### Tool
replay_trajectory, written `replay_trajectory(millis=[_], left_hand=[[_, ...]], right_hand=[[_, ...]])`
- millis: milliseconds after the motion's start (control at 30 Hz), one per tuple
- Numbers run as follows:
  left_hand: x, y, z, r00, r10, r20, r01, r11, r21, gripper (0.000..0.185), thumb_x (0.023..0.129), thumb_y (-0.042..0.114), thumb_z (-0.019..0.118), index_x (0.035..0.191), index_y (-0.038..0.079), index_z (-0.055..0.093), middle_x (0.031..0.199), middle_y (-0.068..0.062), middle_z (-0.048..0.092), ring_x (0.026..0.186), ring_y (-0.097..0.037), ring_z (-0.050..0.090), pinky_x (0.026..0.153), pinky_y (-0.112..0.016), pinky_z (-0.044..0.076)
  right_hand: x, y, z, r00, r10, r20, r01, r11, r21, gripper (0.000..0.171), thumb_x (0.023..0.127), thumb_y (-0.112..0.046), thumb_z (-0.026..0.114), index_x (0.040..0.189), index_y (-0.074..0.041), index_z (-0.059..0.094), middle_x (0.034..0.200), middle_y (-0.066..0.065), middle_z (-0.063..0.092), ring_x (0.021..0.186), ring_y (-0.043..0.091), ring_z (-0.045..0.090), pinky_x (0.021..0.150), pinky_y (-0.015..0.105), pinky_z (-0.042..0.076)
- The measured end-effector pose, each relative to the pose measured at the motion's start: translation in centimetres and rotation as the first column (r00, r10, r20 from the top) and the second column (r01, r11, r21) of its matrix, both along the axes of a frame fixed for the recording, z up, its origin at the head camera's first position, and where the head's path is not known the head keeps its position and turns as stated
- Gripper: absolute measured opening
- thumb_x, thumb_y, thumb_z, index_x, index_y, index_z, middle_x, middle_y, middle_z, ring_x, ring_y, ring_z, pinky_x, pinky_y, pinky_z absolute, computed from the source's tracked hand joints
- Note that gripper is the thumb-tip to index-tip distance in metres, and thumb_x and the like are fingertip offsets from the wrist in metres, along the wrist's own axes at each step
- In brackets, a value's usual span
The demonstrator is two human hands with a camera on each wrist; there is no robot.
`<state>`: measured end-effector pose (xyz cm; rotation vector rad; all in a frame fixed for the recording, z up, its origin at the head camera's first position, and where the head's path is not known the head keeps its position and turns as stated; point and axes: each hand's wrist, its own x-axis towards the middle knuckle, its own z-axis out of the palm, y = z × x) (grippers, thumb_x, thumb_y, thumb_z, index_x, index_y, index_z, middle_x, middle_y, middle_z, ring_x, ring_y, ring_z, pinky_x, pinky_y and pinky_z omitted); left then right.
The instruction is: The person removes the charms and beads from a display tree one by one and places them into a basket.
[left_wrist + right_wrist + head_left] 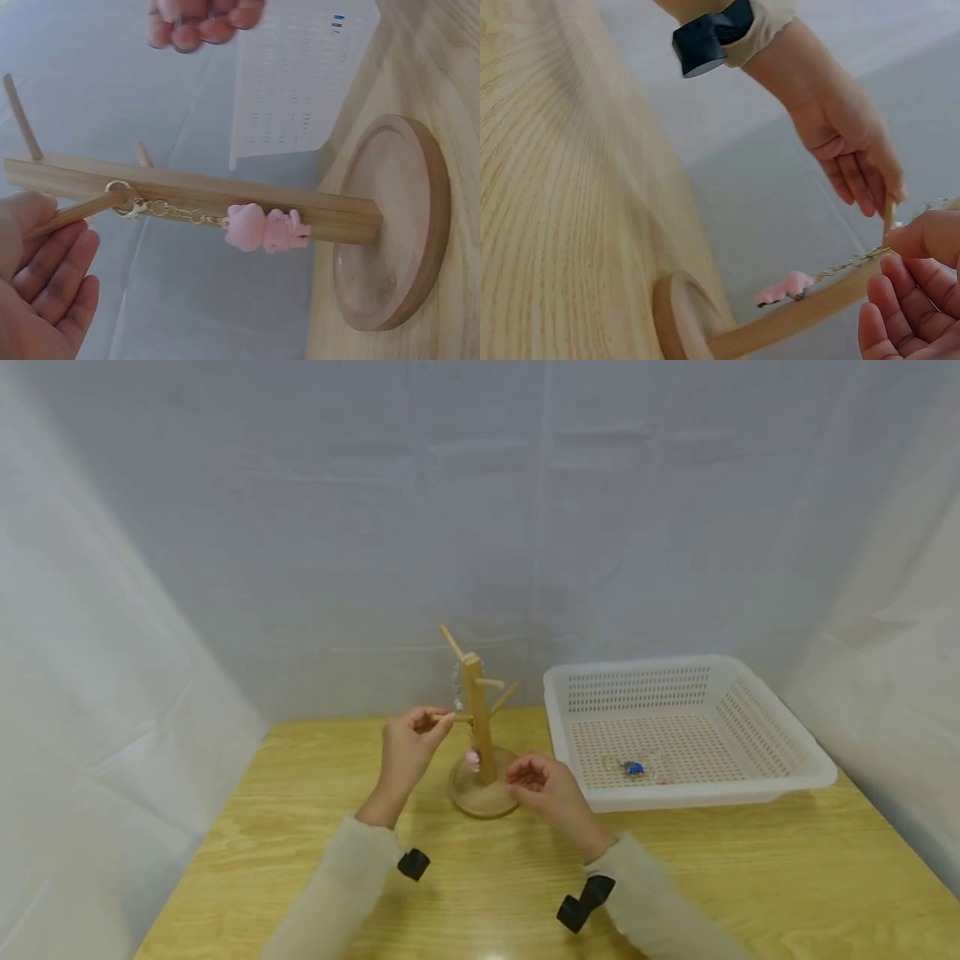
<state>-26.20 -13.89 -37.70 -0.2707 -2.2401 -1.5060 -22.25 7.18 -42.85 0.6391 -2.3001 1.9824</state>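
Left hand [407, 750] pinches the tip of a peg [79, 212] on the wooden stand [481, 752], steadying it so the pink charm [266, 228] hangs by its chain off that peg, while the right hand [542, 782] hovers loosely curled and empty by the base.

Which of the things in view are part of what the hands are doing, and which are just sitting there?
In use: wooden peg stand; pink charm keychain hanging on its peg; left hand at that peg; right hand beside the stand.

Lying about: white basket; blue trinket inside it.
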Motion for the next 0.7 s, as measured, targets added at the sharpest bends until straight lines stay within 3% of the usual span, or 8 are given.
replay_trajectory(millis=[167, 300, 400, 533, 700], left_hand=[[-0.3, -0.9, 0.3, 0.995, -0.069, 0.078, 0.072, 0.997, -0.038, 0.022, 0.085, 0.022, 0.072, 0.095, 0.002, 0.073, 0.092, -0.014, 0.071, 0.082, -0.024, 0.068, 0.065, -0.02, 0.052], [-0.7, -1.7, 0.8, 0.987, -0.118, 0.105, 0.123, 0.992, -0.036, 0.032, 0.086, 0.032, 0.07, 0.102, 0.004, 0.072, 0.098, -0.011, 0.071, 0.088, -0.021, 0.067, 0.073, -0.026, 0.054], [-0.9, -2.2, 1.7, 0.982, -0.161, 0.102, 0.165, 0.986, -0.03, 0.037, 0.087, 0.033, 0.068, 0.107, 0.002, 0.07, 0.103, -0.013, 0.07, 0.093, -0.023, 0.066, 0.081, -0.031, 0.053], [-1.6, -2.9, 3.2, 0.978, -0.192, 0.076, 0.196, 0.98, -0.046, 0.035, 0.089, 0.031, 0.067, 0.108, 0.002, 0.069, 0.104, -0.014, 0.069, 0.095, -0.021, 0.065, 0.082, -0.031, 0.052], [-3.5, -3.7, 4.7, 0.983, -0.183, 0.034, 0.185, 0.981, -0.057, 0.034, 0.088, 0.029, 0.067, 0.11, 0.003, 0.069, 0.106, -0.014, 0.069, 0.092, -0.008, 0.064, 0.082, -0.023, 0.051]], right_hand=[[-0.4, -1.0, -0.8, 0.999, -0.025, 0.048, 0.026, 0.999, -0.026, 0.017, 0.083, 0.005, 0.066, 0.098, 0.009, 0.06, 0.095, 0.022, 0.063, 0.082, 0.013, 0.059, 0.071, 0.021, 0.05], [-0.8, -1.8, -1.4, 0.994, -0.069, 0.079, 0.071, 0.997, -0.02, 0.018, 0.082, 0.002, 0.068, 0.097, 0.006, 0.062, 0.094, 0.017, 0.064, 0.082, 0.015, 0.059, 0.071, 0.021, 0.05], [-1.2, -2.5, -2.0, 0.989, -0.122, 0.08, 0.123, 0.992, -0.017, 0.017, 0.08, 0.001, 0.071, 0.095, 0.004, 0.063, 0.091, 0.013, 0.065, 0.081, 0.015, 0.06, 0.07, 0.021, 0.051], [-1.5, -3.3, -2.2, 0.985, -0.165, 0.058, 0.167, 0.985, -0.037, 0.018, 0.078, 0.005, 0.071, 0.094, 0.007, 0.063, 0.09, 0.016, 0.065, 0.078, 0.015, 0.06, 0.068, 0.02, 0.051], [-0.6, -4.0, -0.6, 0.986, -0.165, 0.02, 0.166, 0.985, -0.05, 0.018, 0.078, 0.008, 0.068, 0.093, 0.013, 0.06, 0.088, 0.023, 0.063, 0.076, 0.018, 0.059, 0.066, 0.02, 0.05]])
